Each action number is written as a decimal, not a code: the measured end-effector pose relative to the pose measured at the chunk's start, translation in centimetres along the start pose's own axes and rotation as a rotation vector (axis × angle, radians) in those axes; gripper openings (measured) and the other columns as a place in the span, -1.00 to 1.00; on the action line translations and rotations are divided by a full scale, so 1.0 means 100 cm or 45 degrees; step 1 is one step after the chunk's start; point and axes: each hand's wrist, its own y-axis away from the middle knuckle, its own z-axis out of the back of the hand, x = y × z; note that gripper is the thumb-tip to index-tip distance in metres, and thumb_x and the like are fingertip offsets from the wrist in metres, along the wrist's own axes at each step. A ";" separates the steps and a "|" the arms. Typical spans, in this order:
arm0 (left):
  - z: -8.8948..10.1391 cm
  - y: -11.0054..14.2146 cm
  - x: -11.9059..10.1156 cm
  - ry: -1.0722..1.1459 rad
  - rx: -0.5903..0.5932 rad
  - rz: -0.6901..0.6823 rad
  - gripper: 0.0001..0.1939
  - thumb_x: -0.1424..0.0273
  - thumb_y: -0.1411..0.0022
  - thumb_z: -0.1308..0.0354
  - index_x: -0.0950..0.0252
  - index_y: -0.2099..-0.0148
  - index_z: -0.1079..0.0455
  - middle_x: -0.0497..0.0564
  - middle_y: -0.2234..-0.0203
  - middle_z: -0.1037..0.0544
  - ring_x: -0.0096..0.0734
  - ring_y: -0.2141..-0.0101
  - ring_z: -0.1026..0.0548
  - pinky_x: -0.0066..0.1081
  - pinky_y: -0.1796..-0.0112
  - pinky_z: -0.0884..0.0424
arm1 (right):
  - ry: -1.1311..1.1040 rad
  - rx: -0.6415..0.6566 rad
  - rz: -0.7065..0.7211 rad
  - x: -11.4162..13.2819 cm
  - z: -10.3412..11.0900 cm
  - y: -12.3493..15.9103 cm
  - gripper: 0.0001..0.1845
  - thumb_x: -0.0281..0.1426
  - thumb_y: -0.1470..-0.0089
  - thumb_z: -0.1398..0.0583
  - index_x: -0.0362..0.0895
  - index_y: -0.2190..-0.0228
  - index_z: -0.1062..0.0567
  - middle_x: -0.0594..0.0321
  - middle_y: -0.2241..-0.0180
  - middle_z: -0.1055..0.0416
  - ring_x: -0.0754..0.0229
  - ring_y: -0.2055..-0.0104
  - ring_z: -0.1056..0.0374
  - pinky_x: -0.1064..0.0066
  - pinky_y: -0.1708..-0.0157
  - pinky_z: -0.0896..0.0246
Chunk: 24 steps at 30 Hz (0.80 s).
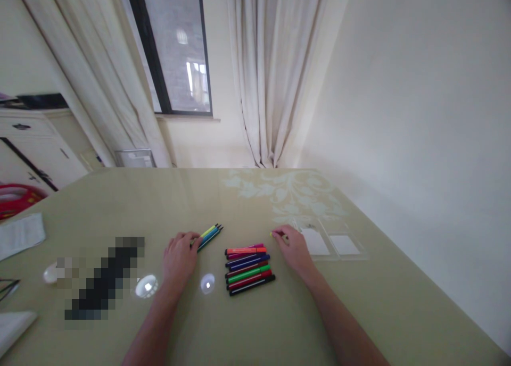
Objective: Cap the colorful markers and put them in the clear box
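Over by the left edge of the table (139,206) I see a flat white sheet (22,235), with a white object (14,329) nearer the front. Beyond that edge, something red (30,198) and a white cabinet (69,137); past the far edge, pale curtains (275,63) flank a dark-framed window (175,41).

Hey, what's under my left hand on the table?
Yellow, blue and dark markers poke out from your left hand. Their other ends and the table beneath your palm are covered, so anything else there can't be seen.
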 end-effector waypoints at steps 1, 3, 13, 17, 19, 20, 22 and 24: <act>0.000 0.000 -0.001 0.019 0.002 -0.002 -0.65 0.22 -0.43 0.02 0.25 0.07 -0.55 0.18 0.13 -0.61 -0.01 0.10 -0.54 -0.18 0.06 -0.38 | 0.069 -0.039 -0.030 -0.004 0.000 -0.001 -0.85 -0.40 -0.25 -0.19 -0.09 0.30 -0.59 0.16 0.27 -0.56 0.07 0.19 -0.46 0.26 0.11 -0.32; 0.002 0.000 -0.002 0.059 0.013 0.005 -0.69 0.24 -0.42 0.02 0.24 0.09 -0.51 0.17 0.16 -0.63 -0.01 0.11 -0.55 -0.18 0.10 -0.39 | 0.203 -0.051 -0.052 -0.010 0.001 -0.003 -0.88 -0.43 -0.22 -0.22 -0.09 0.33 -0.59 0.14 0.26 -0.54 0.04 0.16 -0.45 0.23 0.08 -0.31; 0.003 -0.004 -0.011 0.647 -0.134 -0.011 -0.63 0.13 -0.35 -0.02 0.24 0.09 -0.55 0.14 0.14 -0.63 -0.10 0.17 -0.58 -0.18 0.10 -0.48 | 0.360 -0.026 0.047 -0.009 -0.003 -0.001 -0.89 -0.37 -0.19 -0.26 -0.08 0.39 -0.57 0.10 0.20 -0.53 -0.02 0.08 -0.43 0.15 0.00 -0.29; 0.002 0.002 -0.032 1.057 0.018 -0.092 -0.60 0.05 -0.29 -0.14 0.24 0.08 -0.55 0.08 0.21 -0.65 -0.17 0.21 -0.60 -0.25 0.13 -0.51 | 0.059 -0.054 0.020 0.001 0.000 0.000 -0.85 -0.27 -0.25 -0.23 -0.08 0.30 -0.55 0.19 0.29 -0.58 0.06 0.23 -0.48 0.25 0.16 -0.33; 0.001 0.008 -0.043 1.147 0.111 -0.156 -0.64 0.08 -0.30 -0.16 0.23 0.08 -0.56 0.06 0.23 -0.67 -0.18 0.19 -0.60 -0.26 0.11 -0.51 | -0.115 -0.033 0.030 0.010 0.001 0.002 -0.81 -0.21 -0.26 -0.23 -0.06 0.26 -0.55 0.24 0.31 -0.60 0.11 0.30 -0.48 0.31 0.24 -0.33; 0.000 0.011 -0.047 1.164 0.146 -0.186 -0.66 0.11 -0.30 -0.17 0.23 0.09 -0.57 0.06 0.23 -0.67 -0.19 0.20 -0.61 -0.26 0.11 -0.51 | -0.172 -0.023 0.049 0.014 0.001 0.003 -0.80 -0.19 -0.26 -0.24 -0.05 0.25 -0.56 0.24 0.31 -0.61 0.12 0.31 -0.48 0.32 0.26 -0.33; -0.002 0.016 -0.053 1.162 0.192 -0.227 -0.69 0.15 -0.31 -0.17 0.23 0.10 -0.59 0.04 0.26 -0.67 -0.20 0.22 -0.61 -0.27 0.13 -0.51 | -0.224 -0.016 0.091 0.021 0.001 0.005 -0.79 -0.18 -0.26 -0.25 -0.04 0.25 -0.57 0.24 0.31 -0.62 0.12 0.31 -0.48 0.33 0.25 -0.34; -0.003 0.019 -0.056 1.149 0.220 -0.246 -0.70 0.16 -0.32 -0.17 0.23 0.10 -0.60 0.04 0.26 -0.68 -0.20 0.23 -0.61 -0.28 0.14 -0.51 | -0.236 -0.022 0.112 0.025 0.001 0.007 -0.79 -0.18 -0.26 -0.25 -0.05 0.26 -0.58 0.23 0.31 -0.62 0.12 0.31 -0.48 0.33 0.24 -0.35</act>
